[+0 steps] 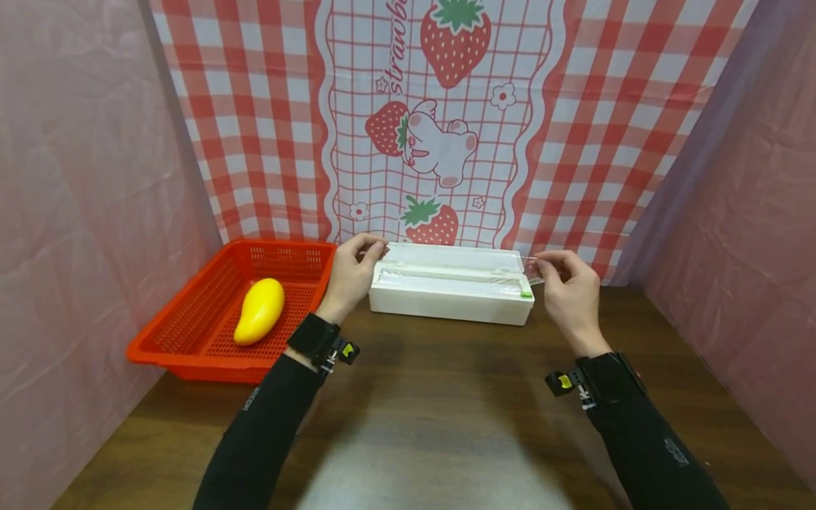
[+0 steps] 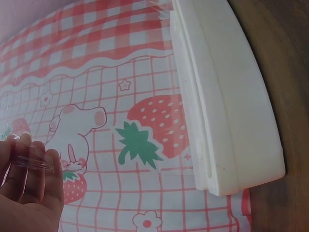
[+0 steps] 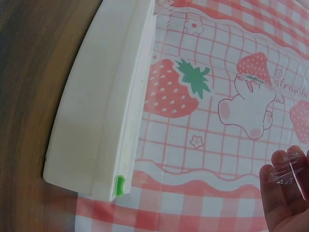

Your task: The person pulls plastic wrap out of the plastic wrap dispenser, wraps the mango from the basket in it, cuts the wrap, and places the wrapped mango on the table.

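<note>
A white cling film dispenser box (image 1: 449, 304) lies lengthwise on the table with its lid (image 1: 452, 255) raised. My left hand (image 1: 350, 276) is at the box's left end and pinches a corner of clear cling film, seen bunched at the fingers in the left wrist view. Past the right end, my right hand (image 1: 574, 297) pinches the film's other corner; crumpled cling film (image 3: 285, 171) shows against its fingers in the right wrist view. The film between the hands is transparent and hard to make out. A small green slider (image 3: 119, 185) sits at the box's right end.
To the left stands a red plastic basket (image 1: 185, 365) with a yellow mango (image 1: 260, 312) in it. Behind the box hangs a red-and-white strawberry cloth (image 1: 268, 113). Pink curtains (image 1: 83, 212) close in both sides of the wooden table (image 1: 433, 425).
</note>
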`<action>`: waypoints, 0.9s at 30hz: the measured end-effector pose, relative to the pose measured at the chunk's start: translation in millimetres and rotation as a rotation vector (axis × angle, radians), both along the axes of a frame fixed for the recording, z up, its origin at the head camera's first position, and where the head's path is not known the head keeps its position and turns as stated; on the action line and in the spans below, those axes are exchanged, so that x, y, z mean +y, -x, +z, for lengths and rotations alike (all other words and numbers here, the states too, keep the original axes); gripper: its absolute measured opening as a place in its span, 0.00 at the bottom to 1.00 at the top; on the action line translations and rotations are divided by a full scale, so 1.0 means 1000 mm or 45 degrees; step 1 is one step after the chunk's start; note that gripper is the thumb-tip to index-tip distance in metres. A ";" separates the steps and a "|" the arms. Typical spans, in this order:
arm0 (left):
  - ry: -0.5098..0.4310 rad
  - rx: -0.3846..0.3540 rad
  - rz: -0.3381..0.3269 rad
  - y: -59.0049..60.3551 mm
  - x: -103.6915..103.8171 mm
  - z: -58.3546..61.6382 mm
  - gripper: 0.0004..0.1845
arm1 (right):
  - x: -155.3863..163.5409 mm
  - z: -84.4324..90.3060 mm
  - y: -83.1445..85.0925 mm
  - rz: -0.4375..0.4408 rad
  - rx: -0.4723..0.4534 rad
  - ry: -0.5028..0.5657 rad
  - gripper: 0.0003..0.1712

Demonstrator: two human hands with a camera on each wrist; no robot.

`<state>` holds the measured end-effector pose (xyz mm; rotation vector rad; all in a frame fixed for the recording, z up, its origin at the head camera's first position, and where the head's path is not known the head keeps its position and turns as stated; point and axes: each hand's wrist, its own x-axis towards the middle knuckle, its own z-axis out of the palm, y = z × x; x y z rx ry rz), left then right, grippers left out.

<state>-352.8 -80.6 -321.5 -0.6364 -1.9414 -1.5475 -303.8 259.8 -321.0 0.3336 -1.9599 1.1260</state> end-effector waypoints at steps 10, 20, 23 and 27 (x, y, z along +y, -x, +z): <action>0.025 0.029 -0.019 -0.003 -0.004 0.002 0.09 | 0.000 0.003 -0.006 0.005 0.007 -0.012 0.08; 0.003 0.031 -0.058 -0.009 -0.005 0.008 0.09 | -0.002 0.007 -0.009 0.001 0.035 0.003 0.07; 0.011 0.037 -0.056 -0.011 -0.005 0.009 0.10 | -0.003 0.008 -0.011 0.009 0.049 0.020 0.07; 0.027 0.066 -0.048 -0.020 -0.003 0.016 0.09 | -0.005 0.011 -0.014 0.036 0.061 0.058 0.07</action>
